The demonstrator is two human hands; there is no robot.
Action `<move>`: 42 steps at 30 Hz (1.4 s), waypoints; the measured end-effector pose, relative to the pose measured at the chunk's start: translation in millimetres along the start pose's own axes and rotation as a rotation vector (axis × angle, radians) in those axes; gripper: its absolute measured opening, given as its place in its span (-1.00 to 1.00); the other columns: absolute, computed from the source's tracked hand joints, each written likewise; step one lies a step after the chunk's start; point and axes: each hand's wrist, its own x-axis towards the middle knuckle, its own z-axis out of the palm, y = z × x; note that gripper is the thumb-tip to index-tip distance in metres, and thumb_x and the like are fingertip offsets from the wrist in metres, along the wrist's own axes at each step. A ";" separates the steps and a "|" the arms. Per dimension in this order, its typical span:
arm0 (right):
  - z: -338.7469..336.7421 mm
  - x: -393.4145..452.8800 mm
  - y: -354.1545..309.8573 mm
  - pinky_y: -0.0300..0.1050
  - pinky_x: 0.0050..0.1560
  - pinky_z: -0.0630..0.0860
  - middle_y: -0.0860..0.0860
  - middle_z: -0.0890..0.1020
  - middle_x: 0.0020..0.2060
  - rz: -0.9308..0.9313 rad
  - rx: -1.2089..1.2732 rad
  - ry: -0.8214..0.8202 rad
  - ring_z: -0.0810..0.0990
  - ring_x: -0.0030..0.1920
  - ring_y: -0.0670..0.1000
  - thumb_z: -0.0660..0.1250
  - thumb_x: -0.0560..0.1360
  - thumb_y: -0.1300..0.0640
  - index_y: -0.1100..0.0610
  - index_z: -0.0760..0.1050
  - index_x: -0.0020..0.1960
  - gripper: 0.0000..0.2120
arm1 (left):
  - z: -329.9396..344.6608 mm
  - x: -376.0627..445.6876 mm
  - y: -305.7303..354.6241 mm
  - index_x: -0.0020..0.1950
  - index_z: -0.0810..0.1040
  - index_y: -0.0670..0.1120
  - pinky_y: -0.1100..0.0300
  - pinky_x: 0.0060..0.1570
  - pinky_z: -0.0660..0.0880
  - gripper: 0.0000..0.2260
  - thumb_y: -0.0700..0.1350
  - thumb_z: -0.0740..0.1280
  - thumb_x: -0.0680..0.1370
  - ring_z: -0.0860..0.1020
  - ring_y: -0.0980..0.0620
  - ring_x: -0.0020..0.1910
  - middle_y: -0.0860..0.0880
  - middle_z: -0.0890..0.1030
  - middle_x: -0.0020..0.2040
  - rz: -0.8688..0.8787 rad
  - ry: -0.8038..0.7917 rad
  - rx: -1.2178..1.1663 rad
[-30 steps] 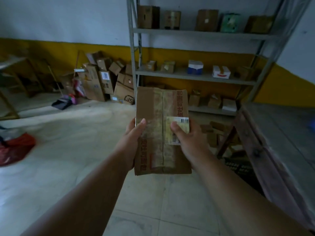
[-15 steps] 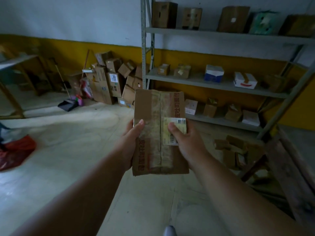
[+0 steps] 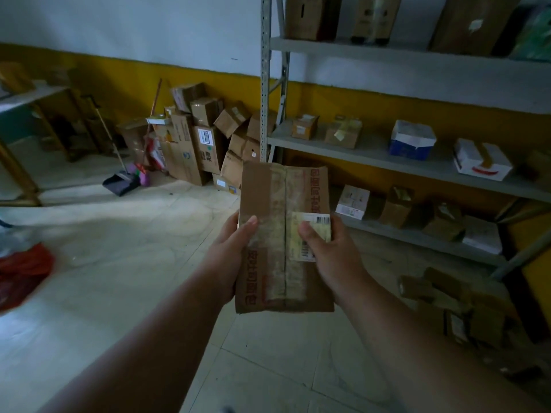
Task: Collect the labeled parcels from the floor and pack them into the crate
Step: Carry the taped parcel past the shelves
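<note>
Pale floor tiles [image 3: 125,281] stretch open toward stacked boxes [image 3: 202,144] by the shelving [image 3: 372,153]. Both hands grip a taped parcel [image 3: 277,234] mid-air: left hand [image 3: 229,257] on its edge, right hand [image 3: 331,254] thumb on the barcode label [image 3: 313,231]. Red print is unreadable.

taped parcel [image 3: 283,234], both hands' grip, shelving [image 3: 417,150]

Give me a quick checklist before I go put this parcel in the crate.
1. Parcel held by both hands: ok, left hand and right hand grip its sides.
2. Label present: ok, partly under the right thumb.
3. Tape intact: ok, the seam looks shut.
4. Crate located: cannot tell, none in view.
5. Floor ahead free: ok, boxes stand against the wall.
</note>
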 end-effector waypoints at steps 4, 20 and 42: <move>27.1 72.1 16.7 -0.16 -0.11 0.57 -0.24 0.69 -0.06 0.028 -0.009 0.056 0.68 -0.12 -0.22 0.39 0.43 -0.26 -0.21 0.48 0.19 -0.63 | -29.7 80.4 9.2 0.31 0.48 0.16 -0.23 -0.04 0.58 -0.58 0.12 0.41 0.47 0.64 -0.27 0.09 -0.18 0.66 0.15 -0.032 -0.042 0.010; 114.2 369.2 58.4 -0.03 0.01 0.62 -0.13 0.70 -0.02 0.234 -0.044 0.345 0.69 -0.08 -0.14 0.41 0.46 -0.19 -0.11 0.51 0.20 -0.64 | -111.3 429.7 63.2 0.26 0.54 0.25 -0.16 -0.02 0.60 -0.64 0.21 0.40 0.47 0.66 -0.15 0.09 -0.06 0.67 0.16 -0.256 -0.234 0.156; 72.9 592.4 250.7 -0.31 -0.25 0.41 -0.16 0.62 -0.03 0.506 -0.217 0.275 0.60 -0.08 -0.19 0.32 0.50 -0.22 -0.12 0.45 0.20 -0.67 | -93.2 670.6 -84.5 0.31 0.48 0.23 0.34 -0.27 0.39 -0.69 0.21 0.14 0.62 0.54 0.28 -0.11 0.24 0.61 -0.08 -0.335 0.109 0.631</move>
